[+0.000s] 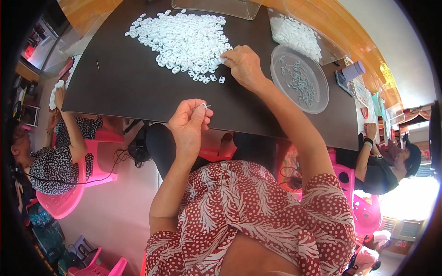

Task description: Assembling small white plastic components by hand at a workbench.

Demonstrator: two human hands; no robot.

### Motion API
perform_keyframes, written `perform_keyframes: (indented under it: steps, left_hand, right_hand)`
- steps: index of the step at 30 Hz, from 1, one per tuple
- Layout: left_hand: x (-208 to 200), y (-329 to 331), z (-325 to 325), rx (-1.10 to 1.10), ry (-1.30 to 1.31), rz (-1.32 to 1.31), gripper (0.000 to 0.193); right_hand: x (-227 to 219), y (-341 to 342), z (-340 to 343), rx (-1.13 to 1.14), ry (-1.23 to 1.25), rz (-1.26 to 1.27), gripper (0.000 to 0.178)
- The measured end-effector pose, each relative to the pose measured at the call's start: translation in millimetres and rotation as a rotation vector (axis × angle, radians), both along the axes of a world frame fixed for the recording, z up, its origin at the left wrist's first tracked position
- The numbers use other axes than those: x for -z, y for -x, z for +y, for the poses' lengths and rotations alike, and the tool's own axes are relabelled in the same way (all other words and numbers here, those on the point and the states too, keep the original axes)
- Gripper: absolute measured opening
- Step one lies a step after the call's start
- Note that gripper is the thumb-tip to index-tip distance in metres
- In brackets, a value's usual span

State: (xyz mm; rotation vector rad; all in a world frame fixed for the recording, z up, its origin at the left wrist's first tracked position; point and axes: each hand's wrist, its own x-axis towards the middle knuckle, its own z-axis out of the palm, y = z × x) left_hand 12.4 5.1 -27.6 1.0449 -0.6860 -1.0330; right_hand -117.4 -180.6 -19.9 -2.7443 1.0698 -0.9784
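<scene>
Near the table's front edge, my left hand (189,117) pinches a small thin grey metal piece (208,106) between thumb and forefinger. Further off, my right hand (245,68) reaches to the right edge of a heap of small white oval plastic pieces (189,39) with holes in them. Its thumb and forefinger are closed on a white piece (223,56) at the heap's edge, mostly covered by the fingers. A few loose white pieces (222,80) lie just in front of the heap. To the right, a round clear dish (280,59) holds many small grey metal pieces (301,85).
The heap and dish are on a dark brown table (133,92). Behind the dish stands a clear bin of white pieces (297,37); another clear container (216,5) is at the far edge. A phone (343,83) and a lilac cup (353,71) stand right. People sit on both sides.
</scene>
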Motion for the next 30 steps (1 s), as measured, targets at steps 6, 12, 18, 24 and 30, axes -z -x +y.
perform_keyframes:
  steps: [6, 12, 18, 24, 30]
  left_hand:
    - [0.4, -0.8, -0.5, 0.009, -0.004, 0.000, 0.013]
    - [1.0, -0.2, -0.7, 0.001, 0.007, 0.003, 0.012]
    - [-1.6, -0.2, -2.1, -0.003, -0.015, -0.004, 0.012]
    - [-0.4, -0.5, -1.9, -0.007, -0.010, 0.000, 0.012]
    - [-1.1, 0.3, -3.1, -0.019, -0.013, -0.013, 0.012]
  right_hand:
    - [1.4, -1.7, 2.2, -0.029, 0.107, 0.027, 0.017]
    - [11.0, 7.2, -0.8, -0.014, 0.209, 0.041, 0.015]
    - [7.4, 15.1, 4.9, -0.030, 0.158, -0.032, 0.011]
    - [-0.9, 22.1, 12.5, 0.020, 0.036, -0.069, 0.010]
    - [7.5, 13.6, 7.8, -0.026, 0.093, -0.009, 0.013]
